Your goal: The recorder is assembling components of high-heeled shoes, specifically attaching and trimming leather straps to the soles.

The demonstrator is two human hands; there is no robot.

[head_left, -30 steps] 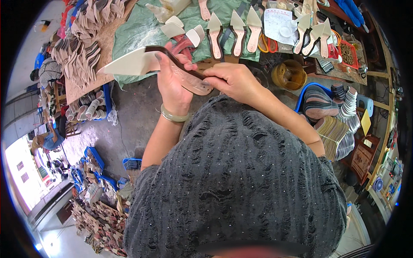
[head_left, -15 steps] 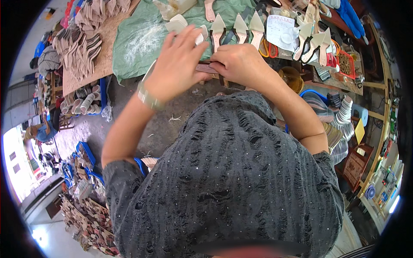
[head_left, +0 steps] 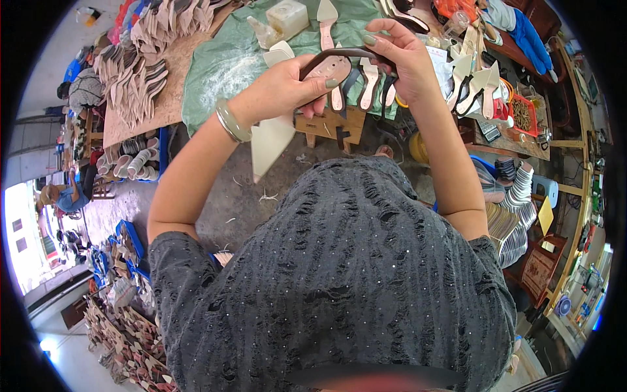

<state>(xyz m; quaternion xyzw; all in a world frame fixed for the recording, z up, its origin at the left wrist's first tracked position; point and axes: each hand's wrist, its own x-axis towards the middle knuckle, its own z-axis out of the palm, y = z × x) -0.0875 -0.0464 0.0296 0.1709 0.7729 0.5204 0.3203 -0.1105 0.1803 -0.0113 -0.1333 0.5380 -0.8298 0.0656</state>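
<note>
My left hand [head_left: 282, 93] is closed round the middle of a shoe insole, thumb on top. Its pinkish heel end [head_left: 334, 67] points right, and its off-white pointed toe [head_left: 272, 145] hangs below my wrist. A dark strip [head_left: 353, 52] curves along the heel edge and runs across to my right hand [head_left: 406, 64], which pinches its far end, index finger raised. The insole is in the air over the table's near edge. Beyond it several similar insoles [head_left: 369, 86] with dark edging lie on a green cloth [head_left: 212, 81].
A clear plastic glue bottle [head_left: 286, 19] rests on the cloth. Stacked insoles [head_left: 134, 91] fill the table's left side. More insoles [head_left: 480, 81], a calculator [head_left: 490, 132] and a red basket [head_left: 528, 112] are to the right. A wooden block [head_left: 333, 124] juts from the near edge.
The insole has come up off the table edge. My left hand, previously spread, now grips it. My right hand has moved right and up, drawing the dark strip out.
</note>
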